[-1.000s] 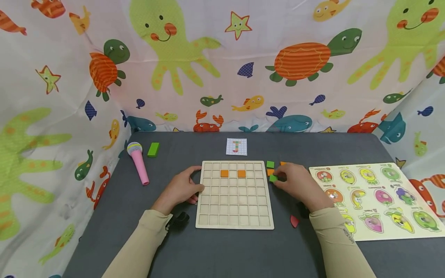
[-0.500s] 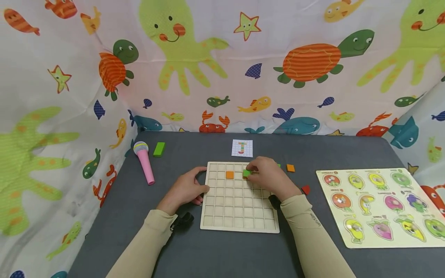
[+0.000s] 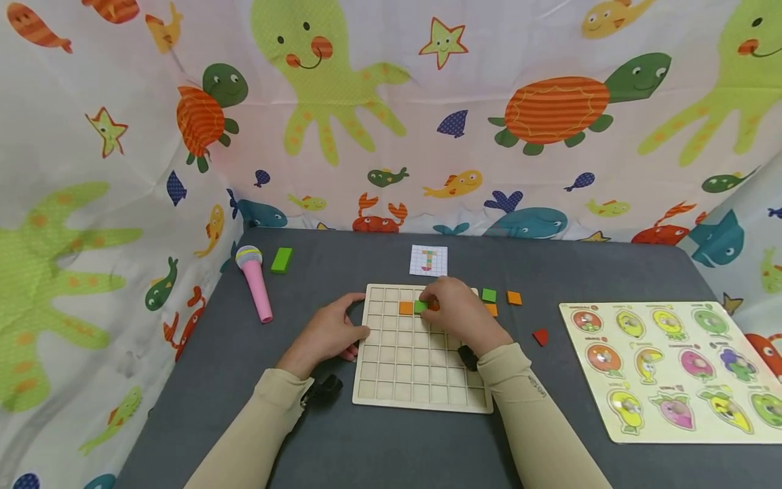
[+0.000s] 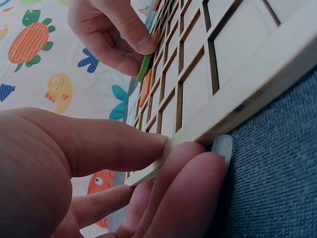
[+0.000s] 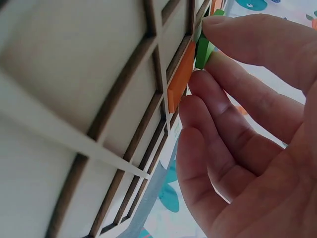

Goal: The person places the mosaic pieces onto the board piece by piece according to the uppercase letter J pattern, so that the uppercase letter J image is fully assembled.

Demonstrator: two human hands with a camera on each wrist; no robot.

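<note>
Head view: right hand (image 3: 463, 314) hides part of the wooden grid board (image 3: 403, 390) and most of one orange tile (image 5: 181, 77) | fruit puzzle board (image 3: 702, 435) cut off at right edge, captions (image 3: 672, 389) too small to read | lettering (image 3: 537, 387) on right sleeve (image 3: 537, 424) illegible

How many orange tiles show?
4: one tile on the board, one tile there partly behind the right hand, one tile just right of the board, one tile further right. More may be hidden.

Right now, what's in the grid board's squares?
Two orange tiles; the right hand pinches a green tile between them and, in the head view, hides part of the board.
</note>
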